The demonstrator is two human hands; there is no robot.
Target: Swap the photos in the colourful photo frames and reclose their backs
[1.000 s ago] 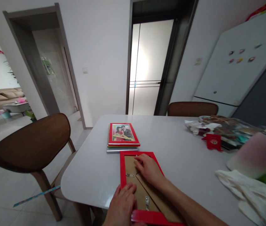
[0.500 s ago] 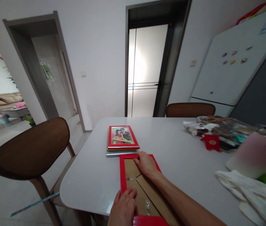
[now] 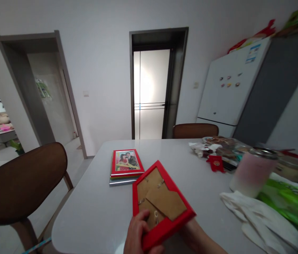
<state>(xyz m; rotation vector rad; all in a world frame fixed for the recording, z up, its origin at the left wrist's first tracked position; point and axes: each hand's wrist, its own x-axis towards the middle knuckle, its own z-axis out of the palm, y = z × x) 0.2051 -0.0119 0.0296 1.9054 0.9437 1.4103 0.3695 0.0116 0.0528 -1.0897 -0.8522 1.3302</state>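
Observation:
A red picture frame (image 3: 174,183) is tilted up over the table, its brown backboard (image 3: 151,187) facing me. Small metal clips and a folded brown stand flap (image 3: 167,199) show on that back. My left hand (image 3: 137,233) is closed round the lower left corner, fingers lying over the edge. Behind the lower right edge is my right hand (image 3: 190,231), against the underside with its fingers hidden. Just beyond, a small stack of frames lies on the table, topped by a red frame (image 3: 127,163) with a photo of two people.
On the white table (image 3: 93,211), to the right, are a pink and white jar (image 3: 254,173), a white cloth (image 3: 260,211), a green package (image 3: 291,197), a red packet (image 3: 216,163) and plastic-wrapped items. Brown chairs stand at the left (image 3: 24,180) and far side (image 3: 195,131).
The frame has been lifted and turned from lying along the table to a tilt. My right hand has moved from its far edge to beneath it. The view has shifted right.

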